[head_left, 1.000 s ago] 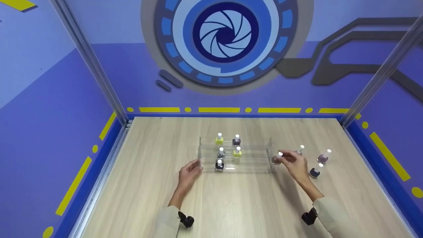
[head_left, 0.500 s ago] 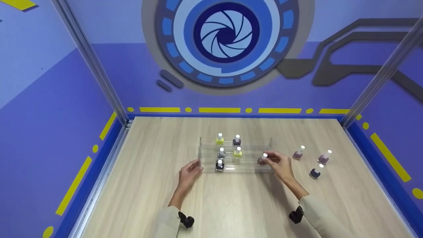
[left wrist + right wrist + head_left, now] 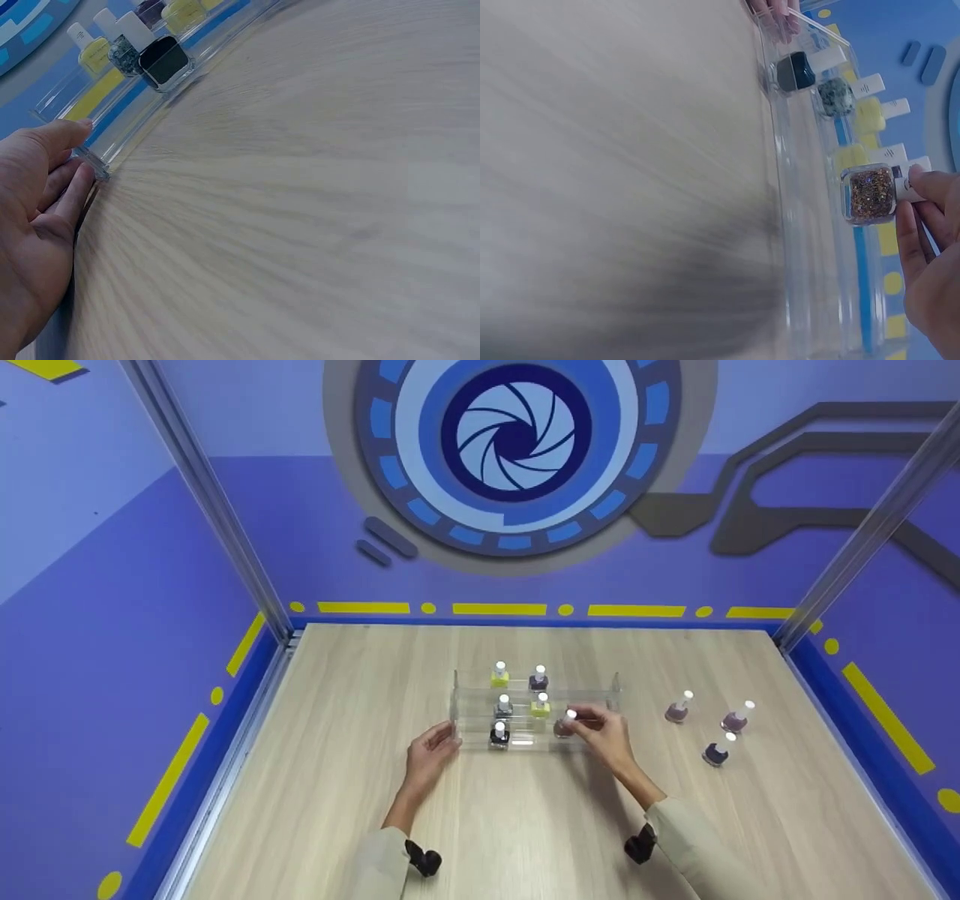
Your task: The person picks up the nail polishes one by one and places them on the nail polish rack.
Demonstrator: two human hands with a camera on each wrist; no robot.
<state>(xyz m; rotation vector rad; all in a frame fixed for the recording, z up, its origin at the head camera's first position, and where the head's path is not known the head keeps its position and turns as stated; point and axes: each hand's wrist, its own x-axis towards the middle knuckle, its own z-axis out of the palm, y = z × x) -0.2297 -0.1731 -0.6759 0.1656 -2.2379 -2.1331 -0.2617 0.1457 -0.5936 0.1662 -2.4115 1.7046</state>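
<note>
A clear stepped display rack (image 3: 480, 744) stands mid-table. My left hand (image 3: 429, 757) holds its left end panel, with thumb and fingers about the panel's edge in the left wrist view. On the rack's left half stand several nail polish bottles: yellow (image 3: 499, 679) and dark purple (image 3: 538, 683) on the top step, grey glitter (image 3: 503, 709) and yellow (image 3: 540, 709) on the middle, black (image 3: 499, 739) on the lowest. My right hand (image 3: 611, 739) pinches the white cap of a copper-glitter nail polish bottle (image 3: 871, 195), held over the rack's front, right of the black one.
Right of the rack, two mauve nail polish bottles (image 3: 677, 712) and a dark one (image 3: 715, 754) stand on the wooden table (image 3: 525, 832). Blue-purple panels (image 3: 360, 577) and metal posts (image 3: 262, 592) border the table's back and sides.
My right hand has carried the glitter nail polish bottle leftward, from beside the rack's right end to over its front. My left hand has stayed at the rack's left end.
</note>
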